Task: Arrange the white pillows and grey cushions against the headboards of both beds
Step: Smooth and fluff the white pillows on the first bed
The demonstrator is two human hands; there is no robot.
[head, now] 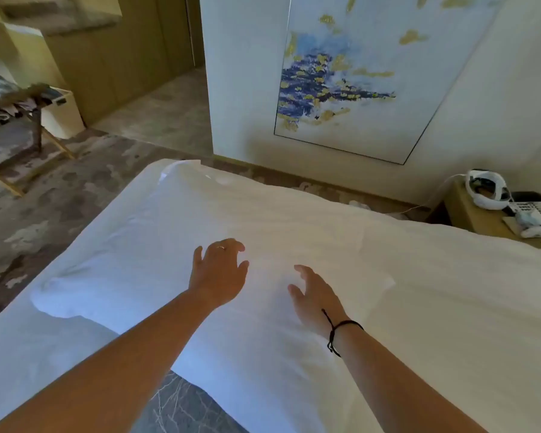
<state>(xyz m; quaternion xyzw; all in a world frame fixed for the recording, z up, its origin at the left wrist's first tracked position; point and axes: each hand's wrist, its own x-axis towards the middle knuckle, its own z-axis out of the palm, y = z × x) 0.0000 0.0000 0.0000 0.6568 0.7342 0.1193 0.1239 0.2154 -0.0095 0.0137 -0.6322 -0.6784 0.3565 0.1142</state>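
Nearest the camera, a grey marbled surface (175, 404) shows beneath the near edge of a white pillow (175, 232), which lies flat across the white bed (450, 307). Both bare forearms reach forward over this pillow. The left hand (219, 273), with a ring on one finger, is spread with fingers loosely curled and holds nothing; whether the fingertips touch the pillow cannot be told. Just to its right, the right hand (314, 295), a black cord bracelet (341, 331) at its wrist, is likewise released, fingers apart and empty above the pillow. Beyond the pillow's far right, a bedside table (469, 210) carries a white headset (487, 189). Past the pillow's far edge, a blue and gold painting (350, 76) hangs on the wall. Far left of the pillow stands a folding luggage rack (22, 126) on patterned carpet (75, 182).
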